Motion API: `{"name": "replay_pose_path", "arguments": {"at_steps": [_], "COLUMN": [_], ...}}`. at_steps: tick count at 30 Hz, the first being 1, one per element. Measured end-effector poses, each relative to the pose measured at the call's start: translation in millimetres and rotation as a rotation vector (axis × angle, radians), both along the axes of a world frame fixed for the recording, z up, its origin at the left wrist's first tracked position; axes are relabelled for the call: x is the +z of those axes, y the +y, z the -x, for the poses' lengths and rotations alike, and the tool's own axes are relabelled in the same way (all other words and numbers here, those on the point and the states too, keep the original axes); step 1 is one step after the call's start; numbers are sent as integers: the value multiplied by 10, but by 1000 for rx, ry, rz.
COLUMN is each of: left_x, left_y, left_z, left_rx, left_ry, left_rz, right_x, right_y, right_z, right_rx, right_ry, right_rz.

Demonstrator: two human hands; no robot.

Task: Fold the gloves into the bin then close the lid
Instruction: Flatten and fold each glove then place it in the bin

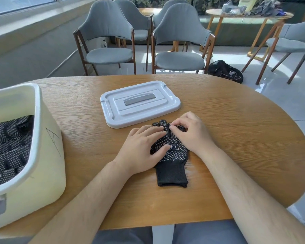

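A black glove [172, 166] with white grip dots lies flat on the wooden table [236, 138], cuff toward me. My left hand [141, 147] rests flat on its palm area, fingers spread. My right hand [192, 131] pinches one of the glove's fingers between thumb and forefinger. The pale yellow bin [48, 155] stands at the left with several dotted black gloves [9, 143] inside. Its white lid [139, 103], with a grey handle, lies flat on the table beyond the glove.
Grey upholstered chairs [180, 50] stand past the table's far edge. A black bag [225, 71] lies on the floor behind them. Another table [248, 14] with clutter stands at the back right.
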State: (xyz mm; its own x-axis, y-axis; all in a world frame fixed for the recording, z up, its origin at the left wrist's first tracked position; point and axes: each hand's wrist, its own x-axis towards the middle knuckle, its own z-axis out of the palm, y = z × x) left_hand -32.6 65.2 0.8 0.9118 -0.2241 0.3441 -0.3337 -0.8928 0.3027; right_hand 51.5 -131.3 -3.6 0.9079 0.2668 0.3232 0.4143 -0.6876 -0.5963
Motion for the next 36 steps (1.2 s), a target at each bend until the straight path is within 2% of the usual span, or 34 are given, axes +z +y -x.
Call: {"name": "replay_pose_path", "arguments": {"at_steps": [5, 10, 14, 18, 23, 27, 31, 33, 36], "left_x": [-30, -16, -14, -21, -19, -6, 105, 142, 126], "left_y": [13, 14, 17, 29, 22, 13, 2, -12, 7], "left_z": [-11, -1, 6, 1, 9, 18, 226, 434, 643], "left_rx": [9, 13, 3, -1, 0, -12, -203, -337, -409], "left_ry": [31, 22, 35, 41, 49, 30, -110, -82, 19], "left_rz": [-42, -51, -58, -54, -52, -32, 31, 53, 11], "right_x": [19, 35, 43, -3, -8, -32, -25, -29, -30], "right_y": [-29, 9, -158, -216, -187, -173, -169, -170, -179], "right_z": [23, 36, 93, 129, 137, 138, 153, 155, 151], "right_rx": [4, -12, -100, -128, -113, -118, -119, -120, -120], "right_ry": [-33, -3, 63, 54, -47, -27, -30, -37, -28], "right_rz": [-70, 14, -129, -10, -25, 83, 98, 108, 118]}}
